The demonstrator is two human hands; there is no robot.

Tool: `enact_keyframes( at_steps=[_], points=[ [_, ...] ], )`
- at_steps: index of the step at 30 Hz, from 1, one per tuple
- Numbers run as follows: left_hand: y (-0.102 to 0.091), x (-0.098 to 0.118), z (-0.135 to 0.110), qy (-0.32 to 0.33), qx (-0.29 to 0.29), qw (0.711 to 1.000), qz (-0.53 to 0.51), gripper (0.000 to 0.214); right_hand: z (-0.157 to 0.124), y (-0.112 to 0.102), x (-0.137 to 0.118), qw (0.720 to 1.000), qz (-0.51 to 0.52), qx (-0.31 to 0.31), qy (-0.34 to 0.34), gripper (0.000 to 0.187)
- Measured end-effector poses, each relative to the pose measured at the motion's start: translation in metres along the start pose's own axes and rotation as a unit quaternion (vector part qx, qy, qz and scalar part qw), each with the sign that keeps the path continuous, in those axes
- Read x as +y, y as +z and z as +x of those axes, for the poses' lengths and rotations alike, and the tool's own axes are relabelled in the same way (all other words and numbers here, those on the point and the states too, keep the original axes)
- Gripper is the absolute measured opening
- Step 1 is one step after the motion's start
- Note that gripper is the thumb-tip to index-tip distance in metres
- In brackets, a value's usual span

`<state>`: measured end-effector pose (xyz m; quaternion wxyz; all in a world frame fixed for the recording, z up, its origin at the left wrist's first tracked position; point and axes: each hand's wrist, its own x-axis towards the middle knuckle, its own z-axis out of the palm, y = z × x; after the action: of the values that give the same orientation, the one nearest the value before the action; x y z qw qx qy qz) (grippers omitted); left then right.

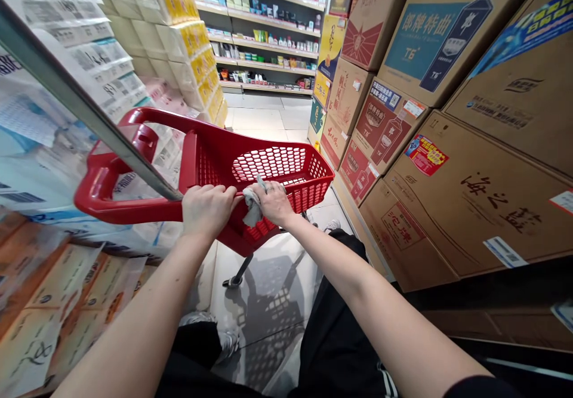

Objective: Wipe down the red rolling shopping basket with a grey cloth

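Observation:
A red plastic shopping cart (210, 147) stands sideways in front of me, its perforated basket pointing right and its looped handle to the left. My left hand (208, 207) is closed over the near rim of the cart, where the metal pole (85, 96) meets it. Just right of it, my right hand (274, 201) presses a crumpled grey-white cloth (253, 206) against the same rim. Part of the cloth hangs down the outside of the basket, and the rest is hidden under the fingers. Inside, the visible part of the basket shows only red plastic mesh.
Stacked cardboard cartons (474, 189) line the right side. Wrapped paper packs (174, 46) are piled on the left, with orange-and-cream packages (67, 302) below. Shelves of small products (268, 28) stand at the back. A cart wheel (233, 281) rests on the tiled floor (268, 332) near my feet.

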<state>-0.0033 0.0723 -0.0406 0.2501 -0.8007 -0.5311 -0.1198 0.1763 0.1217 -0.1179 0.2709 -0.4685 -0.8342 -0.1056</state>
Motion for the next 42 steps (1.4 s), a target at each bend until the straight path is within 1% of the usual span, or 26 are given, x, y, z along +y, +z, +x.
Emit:
enact_keyframes(
  at_steps=[2,4,5,6,9,11,13,15,18,22,24,27,30,32,35,37,39,40,42],
  points=[
    [0.001,-0.004,-0.002,0.002,-0.002,1.000,0.009,0.042,-0.002,-0.003,0.010,0.999,0.011,-0.015,-0.030,0.037],
    [0.001,-0.007,-0.003,0.005,-0.004,1.000,0.018,0.041,-0.008,-0.006,0.034,0.998,0.021,-0.036,-0.052,0.036],
    [0.001,-0.008,-0.004,0.007,-0.005,1.000,0.022,0.041,-0.013,-0.007,0.048,0.998,0.022,-0.045,-0.049,0.036],
    [0.000,-0.008,-0.005,0.008,-0.005,1.000,0.024,0.040,-0.017,-0.008,0.063,0.998,0.022,-0.053,-0.041,0.035],
    [0.000,-0.006,-0.004,0.008,-0.007,1.000,0.020,0.041,-0.032,-0.011,0.099,0.999,0.016,-0.049,0.006,0.035],
    [0.000,-0.002,-0.003,0.009,-0.007,1.000,0.010,0.041,-0.039,-0.013,0.112,0.999,0.018,-0.039,0.028,0.035],
    [-0.001,0.001,-0.001,0.006,-0.004,1.000,0.003,0.042,-0.043,-0.016,0.116,0.998,0.026,-0.035,0.048,0.037],
    [-0.001,0.004,0.001,0.002,0.000,1.000,-0.003,0.044,-0.044,-0.016,0.112,0.996,0.029,-0.036,0.073,0.038],
    [-0.001,0.006,0.001,-0.007,0.001,1.000,-0.016,0.044,-0.045,-0.014,0.098,0.994,0.031,-0.025,0.103,0.038],
    [-0.003,0.007,0.000,-0.015,0.003,0.999,-0.031,0.041,-0.044,-0.007,0.072,0.993,0.075,0.017,0.094,0.038],
    [-0.003,0.008,0.000,-0.014,0.001,0.999,-0.032,0.039,-0.042,-0.004,0.058,0.991,0.092,0.036,0.089,0.041],
    [-0.004,0.008,0.000,-0.012,0.001,1.000,-0.027,0.038,-0.039,-0.002,0.042,0.991,0.094,0.037,0.086,0.045],
    [-0.003,0.008,0.000,-0.013,0.000,1.000,-0.019,0.039,-0.043,-0.003,0.031,0.992,0.081,0.023,0.092,0.037],
    [-0.002,0.008,-0.001,-0.011,-0.002,1.000,-0.015,0.039,-0.050,-0.002,0.025,0.992,0.072,0.029,0.095,0.031],
    [-0.003,0.009,-0.001,-0.007,-0.001,1.000,-0.006,0.039,-0.061,0.006,0.018,0.992,0.057,0.039,0.107,0.027],
    [-0.003,0.009,-0.001,-0.007,-0.002,1.000,-0.004,0.039,-0.065,0.013,0.012,0.991,0.036,0.020,0.124,0.028],
    [-0.004,0.009,-0.001,-0.008,-0.005,1.000,-0.007,0.038,-0.066,0.021,0.004,0.992,0.004,-0.011,0.123,0.031],
    [-0.005,0.009,0.000,-0.007,-0.007,1.000,-0.011,0.038,-0.065,0.025,-0.001,0.994,-0.009,-0.025,0.106,0.032],
    [-0.005,0.009,-0.001,-0.006,-0.008,1.000,-0.018,0.039,-0.063,0.031,-0.014,0.998,-0.023,-0.054,0.034,0.033]
  ],
)
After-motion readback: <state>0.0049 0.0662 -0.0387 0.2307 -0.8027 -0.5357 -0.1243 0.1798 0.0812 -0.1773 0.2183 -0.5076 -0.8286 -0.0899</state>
